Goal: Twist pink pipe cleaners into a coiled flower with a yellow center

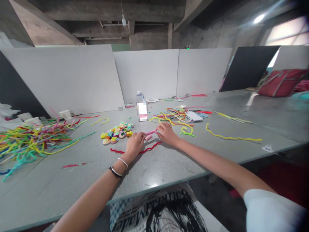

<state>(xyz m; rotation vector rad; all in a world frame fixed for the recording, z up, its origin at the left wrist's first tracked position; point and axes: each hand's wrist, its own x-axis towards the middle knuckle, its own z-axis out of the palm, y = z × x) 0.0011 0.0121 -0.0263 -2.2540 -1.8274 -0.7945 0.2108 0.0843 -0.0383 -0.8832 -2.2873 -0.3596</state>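
On the table (173, 166), a strand heap (41, 140) lies left of clustered pieces (117, 131), probably a bag (281, 84) far right.

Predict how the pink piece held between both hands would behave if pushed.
The pink piece between the left hand and right hand is slim, so probably light. Its ridged, coil-like surface suggests it may be springy rather than limp. Its narrow, seemingly rounded shape might roll once laid down.

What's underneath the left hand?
Red cord shows on the table to either side of the left hand. The stretch directly beneath is covered, so I can't tell whether it's one piece or two.
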